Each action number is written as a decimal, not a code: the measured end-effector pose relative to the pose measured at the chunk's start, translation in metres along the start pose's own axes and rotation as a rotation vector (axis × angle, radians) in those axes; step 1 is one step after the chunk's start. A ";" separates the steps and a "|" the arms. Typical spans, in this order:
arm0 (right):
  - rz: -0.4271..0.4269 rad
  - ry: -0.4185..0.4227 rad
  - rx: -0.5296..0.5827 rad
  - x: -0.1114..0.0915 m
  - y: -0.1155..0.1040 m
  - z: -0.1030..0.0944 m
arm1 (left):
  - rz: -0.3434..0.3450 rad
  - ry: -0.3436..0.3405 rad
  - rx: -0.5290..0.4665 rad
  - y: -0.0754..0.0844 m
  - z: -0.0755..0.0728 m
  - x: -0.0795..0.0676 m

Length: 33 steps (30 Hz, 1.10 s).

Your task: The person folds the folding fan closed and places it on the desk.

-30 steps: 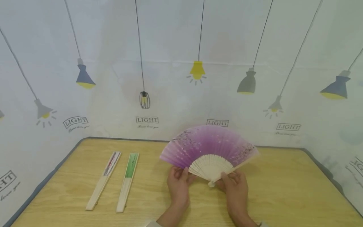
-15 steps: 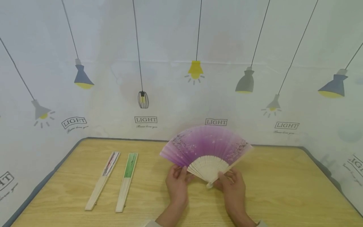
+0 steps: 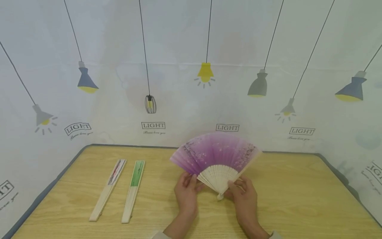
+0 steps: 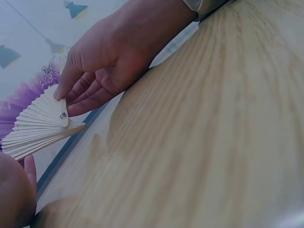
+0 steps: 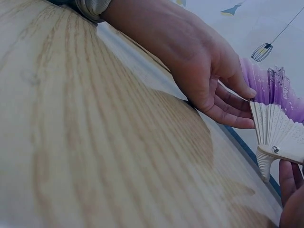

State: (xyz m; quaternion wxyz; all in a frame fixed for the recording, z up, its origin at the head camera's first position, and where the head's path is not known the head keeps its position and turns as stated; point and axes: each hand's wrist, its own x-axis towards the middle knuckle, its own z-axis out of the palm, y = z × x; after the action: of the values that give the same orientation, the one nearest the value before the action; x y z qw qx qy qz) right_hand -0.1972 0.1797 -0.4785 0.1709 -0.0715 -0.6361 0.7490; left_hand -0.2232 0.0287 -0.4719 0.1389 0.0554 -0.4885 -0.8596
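Observation:
A purple folding fan (image 3: pixel 219 151) with printed blossoms and pale ribs is spread wide over the table, its pivot end toward the person. My left hand (image 3: pixel 186 194) pinches the left outer rib between thumb and fingers, where the leaf meets the ribs. Close to the pivot, my right hand (image 3: pixel 245 197) pinches the right guard stick. The left wrist view shows the right hand (image 4: pixel 111 57) with its thumb on the guard stick beside the rivet. In the right wrist view the left hand (image 5: pixel 204 66) holds the outermost rib, and a fingertip touches the ribs' side.
Two folded fans lie side by side on the left of the wooden table (image 3: pixel 298 199): one with a white and red leaf (image 3: pixel 108 190), one with a green leaf (image 3: pixel 133 192). A lamp-printed curtain (image 3: pixel 179 83) encloses the table at the back and sides.
The fan's spread has narrowed a little; its right edge has come inward to the left. My right hand has shifted slightly left, while both hands keep their grip. The view has shifted slightly.

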 end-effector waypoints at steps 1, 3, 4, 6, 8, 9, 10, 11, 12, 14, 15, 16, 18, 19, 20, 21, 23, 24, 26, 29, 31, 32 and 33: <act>0.001 -0.002 -0.003 0.000 0.000 0.000 | -0.001 -0.002 0.002 0.000 0.000 0.000; 0.000 -0.012 -0.006 0.000 -0.001 0.000 | -0.004 -0.008 0.005 0.001 0.001 0.001; -0.002 -0.018 -0.010 0.000 -0.001 0.000 | -0.004 -0.010 0.007 0.001 0.001 0.001; -0.002 -0.034 -0.017 0.000 -0.001 0.000 | -0.008 -0.013 0.007 0.001 0.001 0.001; -0.001 -0.051 -0.020 0.000 -0.001 0.000 | -0.013 -0.016 0.010 0.001 0.000 0.002; -0.001 -0.057 -0.027 0.000 -0.001 0.000 | -0.015 -0.016 0.014 0.002 0.000 0.002; -0.002 -0.062 -0.031 0.000 -0.001 0.000 | -0.018 -0.017 0.016 0.002 0.000 0.002; -0.002 -0.067 -0.031 0.000 -0.001 0.000 | -0.019 -0.019 0.017 0.002 0.000 0.002; -0.002 -0.070 -0.031 0.000 -0.001 0.000 | -0.019 -0.021 0.017 0.002 0.000 0.003; -0.005 -0.072 -0.026 0.001 -0.001 0.000 | -0.019 -0.026 0.014 0.002 -0.001 0.003; -0.006 -0.072 -0.024 0.001 -0.001 0.000 | -0.017 -0.029 0.014 0.002 -0.001 0.003; -0.007 -0.073 -0.023 0.001 -0.001 0.000 | -0.016 -0.032 0.011 0.002 -0.001 0.003; -0.007 -0.076 -0.026 0.000 -0.001 0.000 | -0.014 -0.040 0.015 0.002 -0.001 0.003; -0.008 -0.079 -0.029 0.000 -0.001 0.000 | -0.015 -0.042 0.018 0.001 -0.001 0.002; -0.012 -0.083 -0.038 0.000 -0.001 0.000 | -0.016 -0.047 0.023 0.001 -0.001 0.002; -0.015 -0.087 -0.048 0.000 -0.001 0.000 | -0.016 -0.052 0.030 0.001 -0.002 0.002; -0.021 -0.095 -0.058 -0.001 -0.001 0.000 | -0.016 -0.062 0.044 0.001 -0.002 0.001; -0.024 -0.097 -0.064 -0.001 -0.001 0.000 | -0.015 -0.067 0.050 0.001 -0.002 0.001; -0.028 -0.097 -0.079 -0.001 -0.001 0.000 | -0.013 -0.075 0.054 0.002 -0.002 0.000; -0.027 -0.094 -0.100 -0.002 -0.002 0.000 | -0.006 -0.089 0.064 0.002 -0.002 -0.001; -0.024 -0.096 -0.119 -0.003 -0.002 0.000 | -0.006 -0.095 0.070 0.002 -0.002 -0.001; -0.023 -0.098 -0.125 -0.004 -0.002 0.000 | -0.002 -0.099 0.072 0.002 -0.002 -0.001; -0.023 -0.102 -0.129 -0.004 -0.003 0.000 | 0.001 -0.102 0.076 0.001 -0.002 -0.001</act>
State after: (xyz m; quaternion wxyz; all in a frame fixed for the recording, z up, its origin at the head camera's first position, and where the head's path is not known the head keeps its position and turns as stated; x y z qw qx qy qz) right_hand -0.1930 0.1789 -0.4762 0.1417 -0.0368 -0.6918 0.7071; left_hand -0.2211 0.0264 -0.4720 0.1121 0.0163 -0.5271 -0.8422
